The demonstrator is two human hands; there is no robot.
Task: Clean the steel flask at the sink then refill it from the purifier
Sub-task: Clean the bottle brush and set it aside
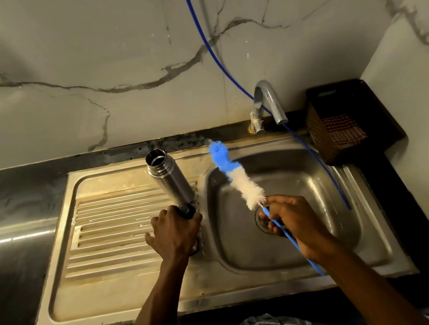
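Observation:
The steel flask (pixel 169 178) is uncapped and tilted, its open mouth pointing up and away over the drainboard. My left hand (pixel 175 232) grips its lower end, with a dark cap-like piece (pixel 186 211) showing between the fingers. My right hand (pixel 292 218) holds a bottle brush (pixel 234 174) by its thin blue handle, over the sink basin (pixel 332 227). The brush head, white near the hand and blue at the tip, points up toward the tap and stays outside the flask, to the right of its mouth.
A steel tap (pixel 268 102) stands behind the basin, no water running. A thin blue hose (pixel 203 36) hangs from above into the basin's right side. A dark woven basket (pixel 342 118) sits on the black counter at the back right. The ribbed drainboard (pixel 106 237) lies left.

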